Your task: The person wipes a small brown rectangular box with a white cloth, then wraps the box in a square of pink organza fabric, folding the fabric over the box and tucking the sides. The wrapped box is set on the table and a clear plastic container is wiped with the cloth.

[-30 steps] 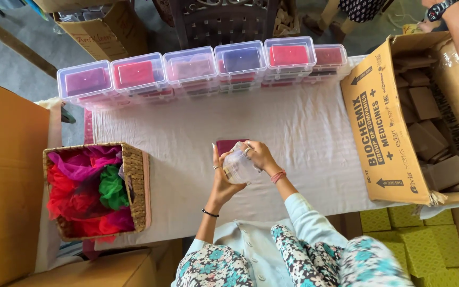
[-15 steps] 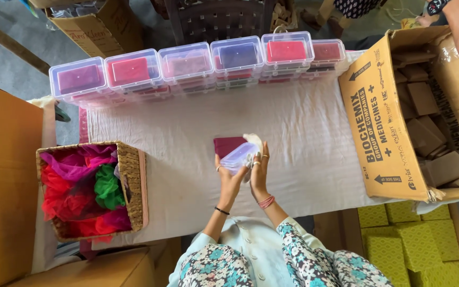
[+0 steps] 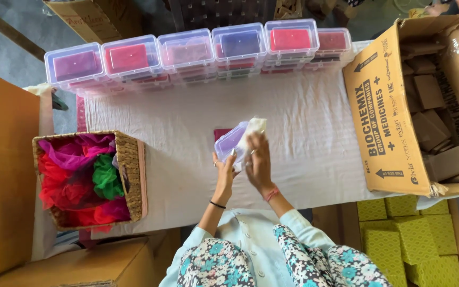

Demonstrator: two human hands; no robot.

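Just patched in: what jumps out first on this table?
A row of clear lidded boxes with red and purple contents lines the far edge. At centre, the left hand and right hand hold a small clear box together. A wicker basket of bright fabric sits left; an open cardboard carton sits right.

Small packing workshop, informal. A long table under a white cloth [image 3: 314, 133] carries a row of clear plastic lidded boxes with coloured inserts [image 3: 197, 53] stacked along its far edge. Large open brown cardboard carton of small brown packets [image 3: 394, 117] at the right edge; woven basket of bright net fabric [image 3: 88, 178] at the left. More cartons on the grey floor.
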